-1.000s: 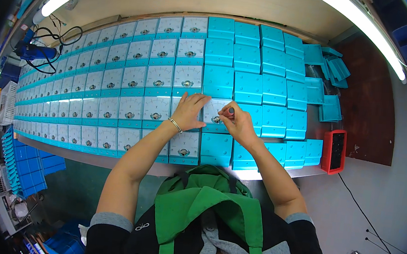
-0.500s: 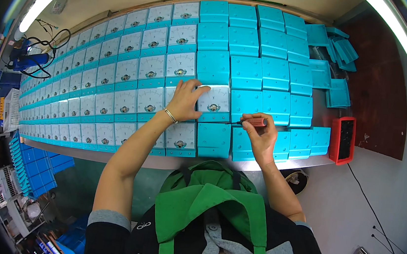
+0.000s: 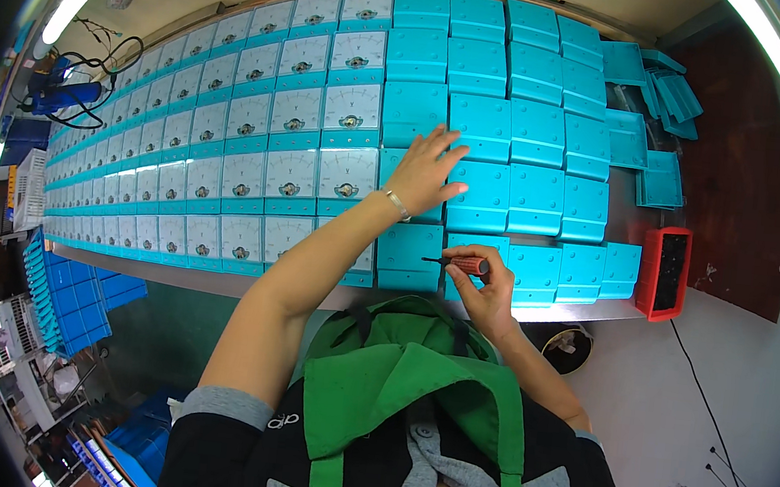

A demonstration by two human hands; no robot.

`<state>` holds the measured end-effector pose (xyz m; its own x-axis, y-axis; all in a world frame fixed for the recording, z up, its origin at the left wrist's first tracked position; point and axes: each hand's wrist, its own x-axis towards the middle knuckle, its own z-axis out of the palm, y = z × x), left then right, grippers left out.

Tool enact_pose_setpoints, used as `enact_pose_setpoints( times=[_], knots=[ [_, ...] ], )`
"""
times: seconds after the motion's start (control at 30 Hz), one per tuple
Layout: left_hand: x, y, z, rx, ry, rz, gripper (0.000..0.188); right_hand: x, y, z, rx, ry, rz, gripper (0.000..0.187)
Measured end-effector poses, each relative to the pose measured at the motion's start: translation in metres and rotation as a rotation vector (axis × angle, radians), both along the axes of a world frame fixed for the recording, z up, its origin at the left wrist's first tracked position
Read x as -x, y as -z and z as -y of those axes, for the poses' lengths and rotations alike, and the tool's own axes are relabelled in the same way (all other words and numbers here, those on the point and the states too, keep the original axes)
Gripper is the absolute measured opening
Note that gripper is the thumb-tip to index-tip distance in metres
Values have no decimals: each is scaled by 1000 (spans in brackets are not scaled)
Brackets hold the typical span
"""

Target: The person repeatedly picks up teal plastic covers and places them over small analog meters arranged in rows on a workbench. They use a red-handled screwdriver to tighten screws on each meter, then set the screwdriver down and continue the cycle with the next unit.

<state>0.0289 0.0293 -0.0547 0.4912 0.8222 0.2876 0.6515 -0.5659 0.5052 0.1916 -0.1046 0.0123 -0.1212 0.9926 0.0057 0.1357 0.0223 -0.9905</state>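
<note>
My left hand (image 3: pixel 428 173) lies with spread fingers over the turquoise cases in the middle of the bench, holding nothing. Beneath it, a turquoise case (image 3: pixel 391 160) is partly hidden by the palm and wrist. My right hand (image 3: pixel 489 292) is closed round a screwdriver (image 3: pixel 469 265) with a red handle. Its dark shaft points left, over a turquoise case (image 3: pixel 409 245) in the front row. Left of my left hand stands a panel meter (image 3: pixel 347 172) with a white dial face and turquoise lower edge, one of several in rows.
Turquoise cases (image 3: pixel 535 200) fill the bench right of the meters, with loose ones (image 3: pixel 661 182) at the far right. A red bin (image 3: pixel 646 309) with dark contents stands at the right end. A blue tool with black cable (image 3: pixel 68 98) hangs at left; blue crates (image 3: pixel 73 315) stand below.
My left hand has let go of a white-faced meter and moved right and up; turquoise now shows in that spot. The screwdriver in my right hand has shifted slightly left and toward me.
</note>
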Motion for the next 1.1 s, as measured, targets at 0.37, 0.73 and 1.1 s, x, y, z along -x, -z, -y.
enact_pose_setpoints(
  times=[0.37,0.73,1.1],
  knots=[
    [151,-42,158,261,-44,-330,85,5,14,-2,139,-421,156,21],
    [185,-21,152,228,-169,-169,91,50,-13,9,127,-267,119,20],
    [190,-5,136,255,-69,-106,98,117,5,29,-94,-134,170,24]
  ],
)
